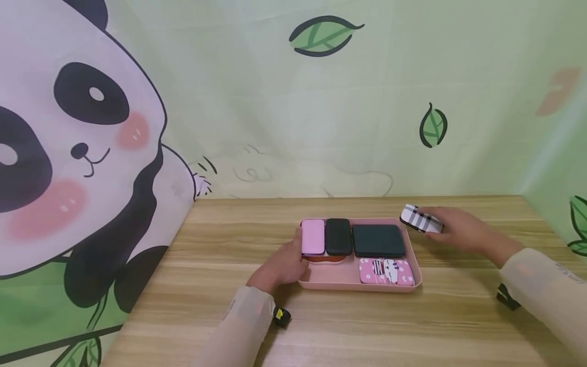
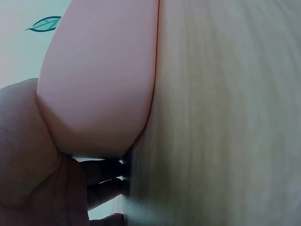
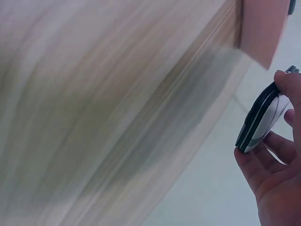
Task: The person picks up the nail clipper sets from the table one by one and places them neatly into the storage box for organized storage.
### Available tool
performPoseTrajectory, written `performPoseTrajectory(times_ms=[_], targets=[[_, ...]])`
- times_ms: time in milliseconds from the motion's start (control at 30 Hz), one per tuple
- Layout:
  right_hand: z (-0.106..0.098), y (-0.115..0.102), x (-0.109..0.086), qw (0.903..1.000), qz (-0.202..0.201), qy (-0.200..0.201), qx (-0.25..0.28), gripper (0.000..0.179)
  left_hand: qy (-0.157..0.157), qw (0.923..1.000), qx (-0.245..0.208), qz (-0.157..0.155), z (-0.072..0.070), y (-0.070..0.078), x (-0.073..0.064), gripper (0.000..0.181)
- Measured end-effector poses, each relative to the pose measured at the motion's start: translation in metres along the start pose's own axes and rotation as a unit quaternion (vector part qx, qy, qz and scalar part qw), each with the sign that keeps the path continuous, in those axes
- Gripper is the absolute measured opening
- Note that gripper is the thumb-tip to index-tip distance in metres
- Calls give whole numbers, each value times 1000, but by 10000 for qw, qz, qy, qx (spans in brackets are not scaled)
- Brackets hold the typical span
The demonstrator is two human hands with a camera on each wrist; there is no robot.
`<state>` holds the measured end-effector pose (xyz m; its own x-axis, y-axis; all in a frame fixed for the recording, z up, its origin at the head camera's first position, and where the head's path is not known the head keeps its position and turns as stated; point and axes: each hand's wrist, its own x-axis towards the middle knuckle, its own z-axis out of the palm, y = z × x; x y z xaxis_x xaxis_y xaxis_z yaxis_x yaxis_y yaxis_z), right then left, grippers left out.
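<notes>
A pink tray point(image 1: 337, 285) lies on the table, and my left hand point(image 1: 286, 262) grips its left end. In the left wrist view the fingers point(image 2: 106, 193) pass along the tray's outer wall point(image 2: 99, 89), but the thumb tip is hidden. My right hand point(image 1: 463, 229) holds a black-and-white plaid case point(image 1: 421, 219) in the air just beyond the tray's right rear corner. Thumb and fingers pinch this case point(image 3: 263, 113) by opposite edges in the right wrist view.
Inside the tray lie a plain pink case point(image 1: 313, 237), a black case point(image 1: 338, 237), a dark green case point(image 1: 378, 240) and a pink cat-print case point(image 1: 386, 271). Something orange-brown point(image 1: 326, 258) shows under the left two. A printed cloth point(image 1: 247, 102) hangs behind the wooden table point(image 1: 367, 326).
</notes>
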<state>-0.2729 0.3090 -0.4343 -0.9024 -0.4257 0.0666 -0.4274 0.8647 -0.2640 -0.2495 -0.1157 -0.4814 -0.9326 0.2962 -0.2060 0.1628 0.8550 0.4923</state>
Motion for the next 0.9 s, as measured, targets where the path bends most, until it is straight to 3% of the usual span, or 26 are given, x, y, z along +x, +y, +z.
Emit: performPoseTrajectory(times_ms=[133, 500, 900], targets=[[-1, -15, 4, 9996, -215, -2, 171, 62, 9, 10000, -21, -27, 0, 0, 0, 87], [3, -50, 23, 9969, -768, -137, 33, 55, 31, 10000, -59, -6, 2, -1, 1, 89], [17, -67, 41, 9940, -840, -687, -102, 51, 92, 9999, 15, 109, -1, 2, -3, 84]])
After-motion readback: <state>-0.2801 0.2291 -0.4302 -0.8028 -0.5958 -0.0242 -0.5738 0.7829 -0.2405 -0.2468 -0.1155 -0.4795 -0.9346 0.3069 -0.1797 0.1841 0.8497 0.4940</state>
